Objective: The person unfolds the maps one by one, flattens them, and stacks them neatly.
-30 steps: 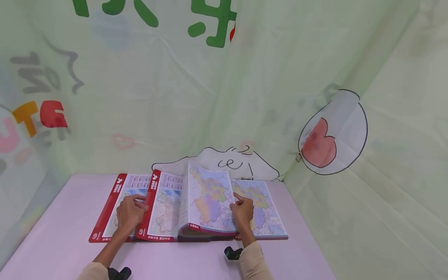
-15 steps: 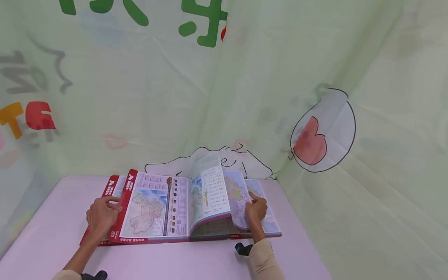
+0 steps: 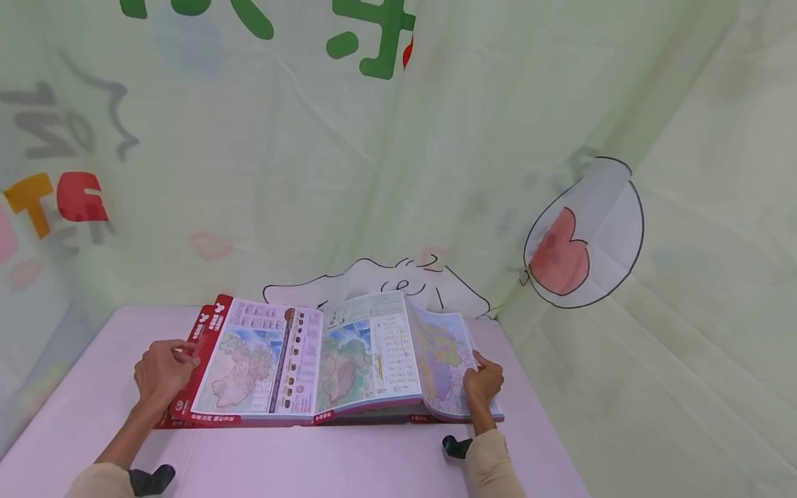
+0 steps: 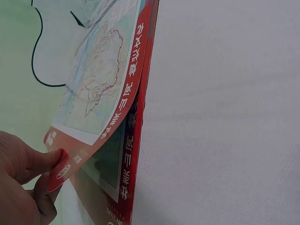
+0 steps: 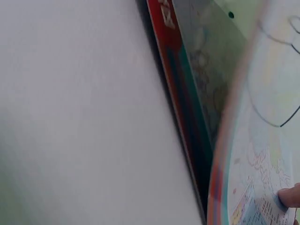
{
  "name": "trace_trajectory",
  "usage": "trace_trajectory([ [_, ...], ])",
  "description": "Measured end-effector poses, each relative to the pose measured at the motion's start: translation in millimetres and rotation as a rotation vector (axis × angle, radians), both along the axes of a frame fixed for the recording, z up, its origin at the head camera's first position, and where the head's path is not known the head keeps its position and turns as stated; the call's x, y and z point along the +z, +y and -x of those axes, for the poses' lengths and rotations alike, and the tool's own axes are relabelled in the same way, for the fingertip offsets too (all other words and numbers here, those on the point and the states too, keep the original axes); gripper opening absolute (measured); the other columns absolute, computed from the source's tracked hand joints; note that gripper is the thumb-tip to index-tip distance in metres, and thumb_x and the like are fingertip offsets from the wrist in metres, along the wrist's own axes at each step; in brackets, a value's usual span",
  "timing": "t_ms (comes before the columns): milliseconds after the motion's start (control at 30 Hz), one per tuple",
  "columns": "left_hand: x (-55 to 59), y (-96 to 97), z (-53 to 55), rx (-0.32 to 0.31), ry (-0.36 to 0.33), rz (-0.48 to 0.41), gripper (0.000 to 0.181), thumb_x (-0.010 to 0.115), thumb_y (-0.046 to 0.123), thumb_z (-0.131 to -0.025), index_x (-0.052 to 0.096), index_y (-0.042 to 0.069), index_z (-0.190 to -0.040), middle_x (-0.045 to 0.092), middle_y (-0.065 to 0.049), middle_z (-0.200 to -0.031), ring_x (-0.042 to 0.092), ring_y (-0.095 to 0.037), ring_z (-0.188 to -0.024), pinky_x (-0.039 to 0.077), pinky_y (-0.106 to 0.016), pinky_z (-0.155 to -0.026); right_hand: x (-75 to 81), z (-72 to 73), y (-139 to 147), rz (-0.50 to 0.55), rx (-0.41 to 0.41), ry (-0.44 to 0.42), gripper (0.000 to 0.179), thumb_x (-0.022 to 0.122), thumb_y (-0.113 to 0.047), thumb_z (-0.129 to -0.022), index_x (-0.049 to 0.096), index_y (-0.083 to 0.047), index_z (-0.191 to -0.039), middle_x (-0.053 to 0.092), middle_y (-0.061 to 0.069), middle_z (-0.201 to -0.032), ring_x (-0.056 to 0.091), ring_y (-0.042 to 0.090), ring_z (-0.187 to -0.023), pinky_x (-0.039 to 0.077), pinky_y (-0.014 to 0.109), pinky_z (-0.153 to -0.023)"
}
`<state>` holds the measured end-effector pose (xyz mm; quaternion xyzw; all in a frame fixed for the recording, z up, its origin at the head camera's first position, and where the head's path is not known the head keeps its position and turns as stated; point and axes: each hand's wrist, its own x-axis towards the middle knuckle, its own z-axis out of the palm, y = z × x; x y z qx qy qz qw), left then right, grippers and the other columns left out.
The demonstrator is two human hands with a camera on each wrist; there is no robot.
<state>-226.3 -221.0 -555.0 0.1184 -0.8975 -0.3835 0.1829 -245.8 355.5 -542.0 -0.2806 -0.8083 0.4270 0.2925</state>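
A large folding map [image 3: 245, 373] with a red border and colored panels lies partly spread along the table. My left hand [image 3: 163, 373] pinches its red left edge between thumb and fingers; the left wrist view shows that corner [image 4: 63, 171] lifted above a matching red-edged sheet [image 4: 123, 187]. The middle panel [image 3: 349, 363] bulges upward, its front edge raised off the layers below. At the far right, my right hand [image 3: 484, 382] holds the edge of a curved map panel [image 3: 442, 360]. Only the right thumb [image 5: 290, 197] shows in the right wrist view, pressed on the printed face.
The pale table [image 3: 280, 463] runs in front of the map. A light green curtain [image 3: 299, 173] with printed letters and drawings hangs behind it and along both sides. Black devices [image 3: 457, 447] are worn at the wrists.
My hands have moved apart, the left one drawing the red edge leftward and the right one carrying its panel rightward. The middle panel, which stood nearly upright, has come down flatter.
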Motion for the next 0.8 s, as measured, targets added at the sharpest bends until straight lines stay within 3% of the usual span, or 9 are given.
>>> trace_trajectory([
  [167, -0.9, -9.3, -2.8, 0.041, -0.040, -0.009, 0.041, 0.077, 0.009, -0.093, 0.071, -0.016, -0.125, 0.076, -0.038, -0.105, 0.074, -0.051, -0.088, 0.049, -0.049, -0.074, -7.8, 3.4, 11.0, -0.013, -0.013, -0.002, 0.054, 0.054, 0.015, -0.078, 0.077, 0.004, -0.125, 0.075, 0.038, -0.103, 0.060, 0.036, -0.075, 0.037, 0.034, -0.063],
  [400, -5.1, -21.6, -8.6, 0.075, -0.071, 0.005, 0.042, 0.078, 0.011, -0.094, 0.070, -0.017, -0.125, 0.074, -0.040, -0.111, 0.072, -0.054, -0.092, 0.054, -0.056, -0.077, -42.8, 26.3, 37.4, -0.040, -0.026, -0.006, 0.051, 0.056, 0.014, -0.079, 0.081, 0.001, -0.122, 0.077, 0.033, -0.098, 0.062, 0.033, -0.075, 0.038, 0.033, -0.063],
  [567, -8.2, -27.5, -8.4, 0.087, -0.102, 0.008, 0.041, 0.077, 0.011, -0.095, 0.070, -0.017, -0.124, 0.073, -0.040, -0.112, 0.070, -0.054, -0.095, 0.054, -0.061, -0.081, -57.8, 37.4, 51.2, -0.063, -0.020, 0.001, 0.049, 0.057, 0.012, -0.081, 0.081, 0.000, -0.122, 0.077, 0.032, -0.100, 0.065, 0.038, -0.081, 0.041, 0.036, -0.067],
  [800, -5.0, -28.6, -4.9, 0.081, -0.104, 0.023, 0.038, 0.076, 0.009, -0.095, 0.070, -0.018, -0.121, 0.073, -0.041, -0.111, 0.070, -0.054, -0.094, 0.054, -0.058, -0.079, -48.2, 28.2, 47.7, -0.050, -0.028, 0.012, 0.046, 0.056, 0.013, -0.082, 0.080, 0.005, -0.120, 0.075, 0.036, -0.105, 0.065, 0.042, -0.087, 0.042, 0.039, -0.072],
])
